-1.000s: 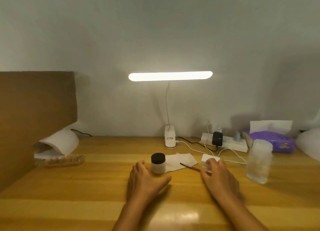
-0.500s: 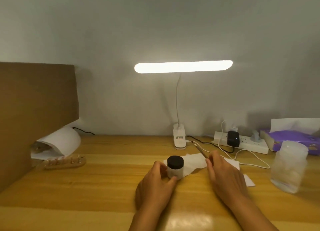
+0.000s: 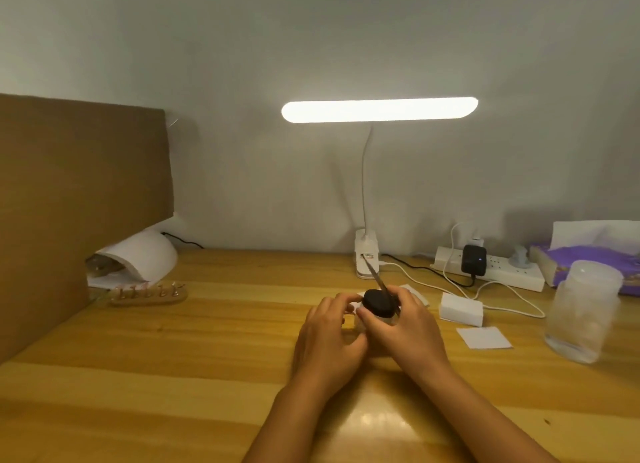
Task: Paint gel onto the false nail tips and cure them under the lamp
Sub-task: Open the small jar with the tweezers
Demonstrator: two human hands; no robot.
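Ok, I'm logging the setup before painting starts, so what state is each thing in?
gel jar: black lid on, left hand gripping its body, right hand on the lid.
brush: held in the right hand, tilted up and away.
desk lamp: lit.
curing lamp: no glow visible.
nail tips: standing on their holder.
clear bottle: upright.
power strip: black adapter plugged in.

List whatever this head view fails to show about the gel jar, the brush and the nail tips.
- Jar body and contents: head view, covered by the left hand and right hand; only its black lid shows.
- Brush lower end: head view, hidden behind the lid and right hand.
- Nail tips on their stand: head view, too small to tell if painted.
- Curing lamp interior: head view, dark, partly behind the cardboard.
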